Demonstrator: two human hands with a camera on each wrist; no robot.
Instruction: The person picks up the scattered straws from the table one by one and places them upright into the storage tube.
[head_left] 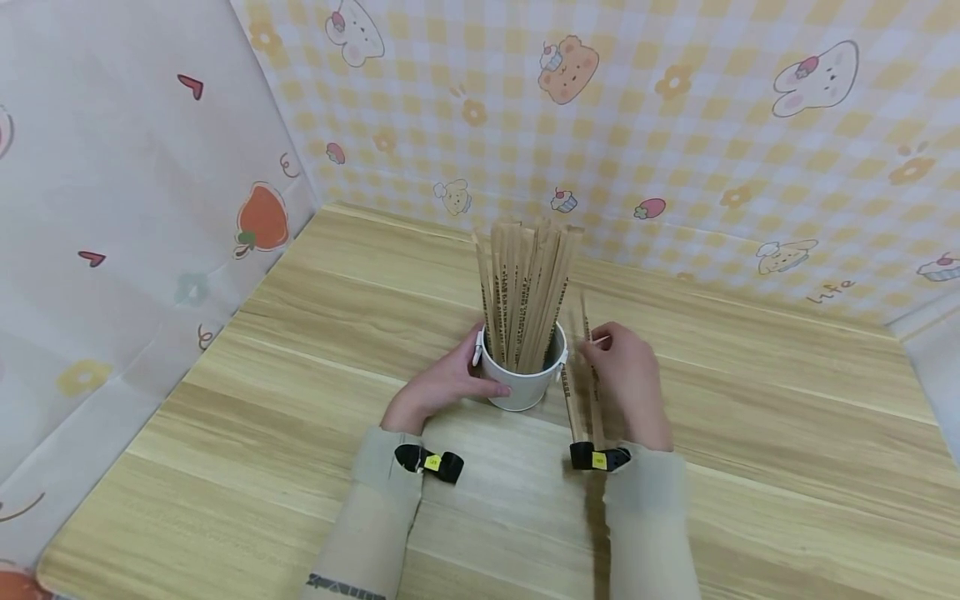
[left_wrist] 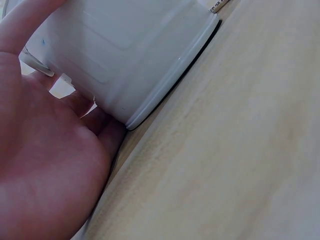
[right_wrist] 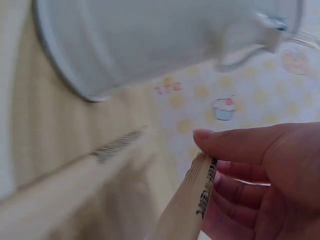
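A small white bucket (head_left: 522, 390) stands upright on the table, holding a bundle of chopsticks in brown printed paper sleeves (head_left: 521, 292). My left hand (head_left: 448, 379) grips the bucket from its left side, thumb across the front and fingers round the back. To the right of the bucket, my right hand (head_left: 628, 375) pinches one sleeved pair of chopsticks (right_wrist: 192, 200) between thumb and fingers, its lower part slanting toward the wrist. Between that pair and the bucket is another sleeved pair (head_left: 572, 404), apart from the fingers; its lower end is hidden behind the wrist camera.
The light wood-grain table (head_left: 262, 400) extends to both sides. A yellow checked cloth (head_left: 637, 150) with cartoon prints hangs behind it, and a white printed cloth (head_left: 150, 167) hangs at the left. A small handle lug (head_left: 562, 360) sticks out on the bucket's right side.
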